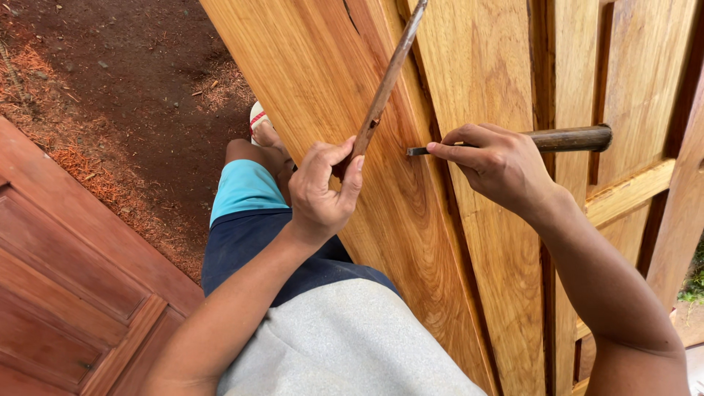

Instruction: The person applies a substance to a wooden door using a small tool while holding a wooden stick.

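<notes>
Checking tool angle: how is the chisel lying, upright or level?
Roughly level. The chisel runs sideways through the right hand, its tip on the groove of the wooden door.

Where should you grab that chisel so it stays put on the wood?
Hold the chisel around its round wooden handle, from above, as the right hand does. The handle is thick and lies level; the thin metal tip must stay bare against the door.
</notes>
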